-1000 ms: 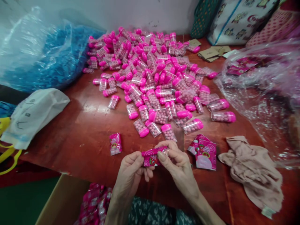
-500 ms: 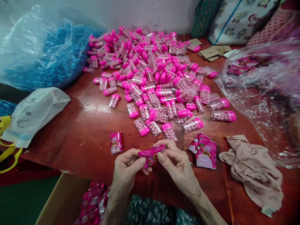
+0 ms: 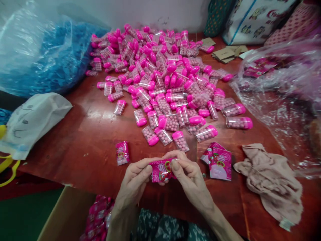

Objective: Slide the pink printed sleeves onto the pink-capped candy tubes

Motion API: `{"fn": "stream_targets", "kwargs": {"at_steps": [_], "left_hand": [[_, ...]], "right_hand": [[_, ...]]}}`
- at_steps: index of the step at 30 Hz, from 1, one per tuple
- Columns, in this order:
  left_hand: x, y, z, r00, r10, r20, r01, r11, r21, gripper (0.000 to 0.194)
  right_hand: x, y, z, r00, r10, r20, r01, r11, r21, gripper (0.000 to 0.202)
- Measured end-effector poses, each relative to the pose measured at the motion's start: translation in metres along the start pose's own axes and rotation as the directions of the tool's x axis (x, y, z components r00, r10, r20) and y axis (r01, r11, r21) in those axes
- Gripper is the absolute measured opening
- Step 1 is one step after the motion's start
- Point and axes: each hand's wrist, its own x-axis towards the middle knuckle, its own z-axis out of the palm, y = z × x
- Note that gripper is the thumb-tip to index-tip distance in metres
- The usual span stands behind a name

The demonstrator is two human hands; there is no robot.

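Between both hands I hold a pink printed wrapper (image 3: 162, 171) just above the table's front part, its printed face turned up. My left hand (image 3: 137, 179) pinches its left end, thumb on top. My right hand (image 3: 188, 174) grips the right end, the thumb pressing near a round emblem. Whether anything is inside the wrapper is hidden. A small pink packet (image 3: 122, 153) lies to the left of my hands. To the right are flat pink wrappers (image 3: 220, 164), overlapping. Beyond my hands spreads a heap of small clear candy bottles (image 3: 163, 103) with pink caps and pink balls inside.
A clear bag of blue pieces (image 3: 67, 53) and a white pouch (image 3: 37, 120) stand left. On the right lie a beige cloth (image 3: 273, 184) and crumpled clear plastic (image 3: 271, 110). Brown cards (image 3: 227, 53) rest at the back. A cardboard box (image 3: 67, 211) with pink packets sits below the edge.
The wrapper in my hands has been turned and flattened, so more of its printed face shows. Both hands stay in nearly the same place; the view has shifted slightly.
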Motion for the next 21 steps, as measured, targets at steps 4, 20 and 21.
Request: {"fn": "stream_targets", "kwargs": {"at_steps": [4, 20, 21], "left_hand": [[0.0012, -0.0008, 0.0013, 1.0, -0.026, 0.018, 0.026, 0.999, -0.019, 0.022], [0.0034, -0.0009, 0.0047, 0.999, -0.009, -0.03, 0.007, 0.999, -0.038, 0.022], [0.0035, -0.0015, 0.0044, 1.0, -0.007, -0.021, 0.006, 0.999, -0.04, 0.022]], "right_hand": [[-0.0006, 0.0004, -0.0012, 0.997, 0.067, 0.025, -0.069, 0.994, 0.084, 0.032], [0.0017, 0.0019, -0.0025, 0.999, -0.015, -0.043, 0.017, 0.999, 0.05, 0.023], [0.0018, 0.0019, -0.0025, 0.999, -0.011, -0.047, 0.013, 0.999, 0.038, 0.021]]}}
